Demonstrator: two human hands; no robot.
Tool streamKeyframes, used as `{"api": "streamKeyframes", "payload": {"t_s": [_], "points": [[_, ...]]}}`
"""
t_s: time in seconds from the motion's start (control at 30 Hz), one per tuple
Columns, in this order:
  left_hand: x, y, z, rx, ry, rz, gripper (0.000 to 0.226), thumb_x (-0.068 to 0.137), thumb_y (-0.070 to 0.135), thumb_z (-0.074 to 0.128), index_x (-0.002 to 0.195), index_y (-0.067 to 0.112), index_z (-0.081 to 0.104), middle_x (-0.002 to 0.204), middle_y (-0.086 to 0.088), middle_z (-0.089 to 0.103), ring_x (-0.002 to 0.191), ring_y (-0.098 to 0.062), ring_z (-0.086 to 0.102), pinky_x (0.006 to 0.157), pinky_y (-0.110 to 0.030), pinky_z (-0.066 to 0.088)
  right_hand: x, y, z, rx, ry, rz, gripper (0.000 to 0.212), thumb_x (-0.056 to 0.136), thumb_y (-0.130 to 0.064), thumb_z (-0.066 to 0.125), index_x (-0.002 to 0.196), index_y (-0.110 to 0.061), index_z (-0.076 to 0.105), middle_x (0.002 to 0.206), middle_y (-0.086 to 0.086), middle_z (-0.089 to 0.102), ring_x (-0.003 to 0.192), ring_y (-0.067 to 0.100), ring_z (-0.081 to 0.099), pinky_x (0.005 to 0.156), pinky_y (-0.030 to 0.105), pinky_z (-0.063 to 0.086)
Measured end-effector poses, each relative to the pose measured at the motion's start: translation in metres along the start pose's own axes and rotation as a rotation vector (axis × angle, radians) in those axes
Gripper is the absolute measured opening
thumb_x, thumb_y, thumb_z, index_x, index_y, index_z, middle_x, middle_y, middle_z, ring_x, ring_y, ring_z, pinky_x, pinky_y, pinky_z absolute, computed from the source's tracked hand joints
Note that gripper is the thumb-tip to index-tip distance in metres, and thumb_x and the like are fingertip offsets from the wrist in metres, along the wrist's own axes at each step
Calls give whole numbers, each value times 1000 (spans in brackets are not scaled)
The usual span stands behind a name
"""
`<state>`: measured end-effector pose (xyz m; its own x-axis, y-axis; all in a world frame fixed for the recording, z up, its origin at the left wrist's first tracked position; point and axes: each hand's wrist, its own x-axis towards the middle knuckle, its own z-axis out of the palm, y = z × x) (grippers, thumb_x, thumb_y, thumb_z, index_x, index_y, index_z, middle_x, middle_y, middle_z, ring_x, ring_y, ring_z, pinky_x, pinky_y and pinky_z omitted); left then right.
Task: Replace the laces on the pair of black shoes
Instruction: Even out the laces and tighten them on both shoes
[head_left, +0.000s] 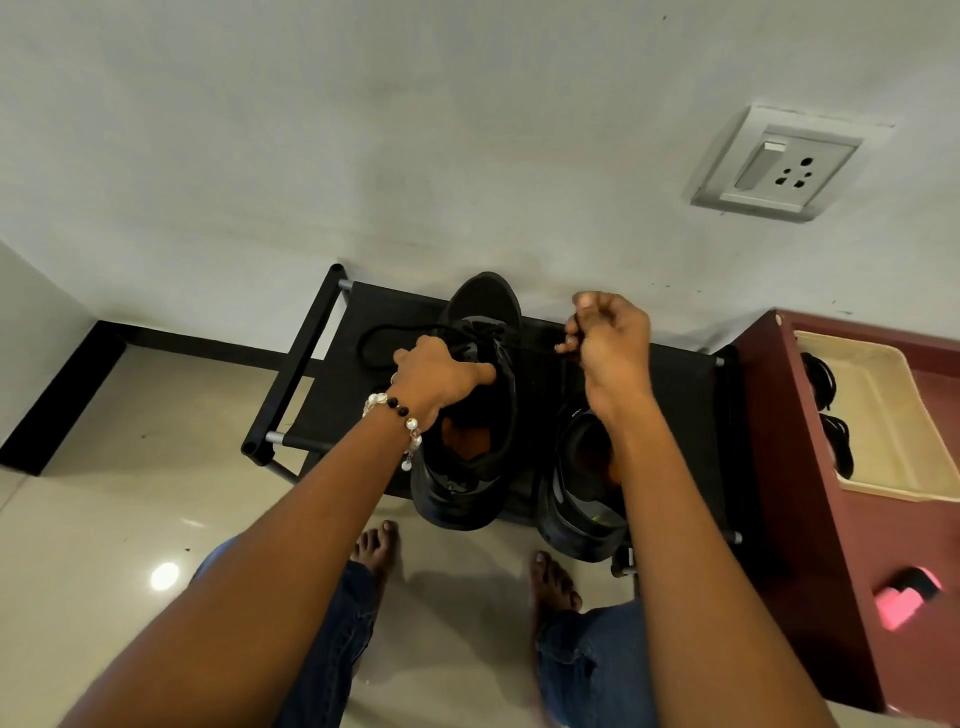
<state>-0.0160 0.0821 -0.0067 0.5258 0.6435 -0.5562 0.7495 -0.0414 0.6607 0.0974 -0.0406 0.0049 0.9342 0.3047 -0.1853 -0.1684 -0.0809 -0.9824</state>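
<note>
two shoes (470, 415) crowd rack (332, 395); cabinet (810, 467) beside.

Just the one head-worn wide-angle cam here, looking steeply down from standing height past both forearms at a low black shoe rack (332, 395) against the wall (363, 130), close-ish, with bare feet and glossy floor (104, 519) at the bottom edge.

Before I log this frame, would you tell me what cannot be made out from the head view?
- Right shoe: front half and eyelets hidden by the right forearm.
- Lace pinched by the right hand: too thin and dark against the rack to trace.
- Left shoe: tongue and eyelets covered by the left hand.
- Dark items in the cream tray: too small to identify.
</note>
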Motion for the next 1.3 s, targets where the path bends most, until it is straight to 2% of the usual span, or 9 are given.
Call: {"api": "streamKeyframes", "payload": {"t_s": [0.13, 0.23, 0.47, 0.6, 0.73, 0.83, 0.97, 1.17, 1.3], "points": [[0, -1, 5, 147, 28, 24, 88, 76, 40, 78, 143, 8, 30, 146, -19, 25, 128, -41, 36, 104, -48, 41, -2, 7, 14, -870, -342, -289, 23, 96, -23, 59, 109, -6, 69, 97, 6, 67, 86, 15, 59, 78, 25, 42], [-2, -1, 8, 222, 83, -2, 88, 78, 41, 76, 144, 10, 27, 148, -22, 20, 137, -43, 20, 107, -51, 32, -3, 7, 16, -1047, -399, -253, 22, 94, -22, 63, 98, -2, 73, 92, 13, 70, 84, 21, 62, 73, 24, 41], [-2, 2, 16, 168, 137, -105, 75, 80, 38, 73, 136, 7, 35, 148, -24, 14, 138, -44, 11, 110, -51, 25, 5, -6, -12, 330, -18, -5, 20, 99, -18, 52, 84, -15, 64, 89, -1, 69, 86, 14, 61, 90, 29, 39], [-1, 2, 13, 160, 106, -131, 80, 80, 40, 73, 140, 7, 31, 149, -24, 15, 137, -44, 15, 111, -48, 27, 2, -10, -20, 742, -104, 69, 21, 101, -29, 47, 84, -20, 54, 84, 5, 67, 79, 20, 62, 68, 27, 40], [4, 0, 13, 109, 45, -149, 88, 77, 41, 75, 143, 7, 27, 146, -22, 21, 129, -45, 31, 108, -51, 35, -4, -3, -2, 59, -143, -49, 13, 95, -25, 62, 85, -17, 61, 68, -6, 56, 59, 7, 50, 57, 23, 40], [4, 1, 14, 91, 52, -130, 88, 78, 39, 75, 144, 7, 26, 145, -21, 22, 127, -44, 36, 106, -51, 38, -2, 12, 5, -688, -268, -241, 25, 91, -27, 68, 110, -11, 70, 101, 0, 71, 91, 11, 63, 84, 26, 47], [5, 1, 15, 84, 60, -129, 88, 78, 40, 75, 144, 7, 26, 144, -21, 24, 127, -44, 36, 107, -50, 37, -4, 15, 10, -969, -358, -199, 20, 92, -26, 66, 104, -12, 73, 105, 7, 71, 104, 26, 63, 97, 46, 48], [6, 1, 14, 95, 53, -133, 84, 80, 38, 74, 143, 8, 28, 145, -21, 22, 127, -45, 34, 107, -51, 37, -3, -6, -7, 98, -196, 2, 18, 93, -5, 59, 80, -15, 67, 75, -6, 67, 63, 4, 58, 56, 20, 44], [6, 0, 15, 85, 57, -138, 84, 79, 38, 75, 142, 8, 28, 144, -21, 22, 127, -45, 33, 107, -51, 37, 6, -7, -23, 764, -107, 23, 10, 95, -17, 55, 87, -20, 60, 94, -3, 69, 75, 10, 54, 60, 25, 32]]}}
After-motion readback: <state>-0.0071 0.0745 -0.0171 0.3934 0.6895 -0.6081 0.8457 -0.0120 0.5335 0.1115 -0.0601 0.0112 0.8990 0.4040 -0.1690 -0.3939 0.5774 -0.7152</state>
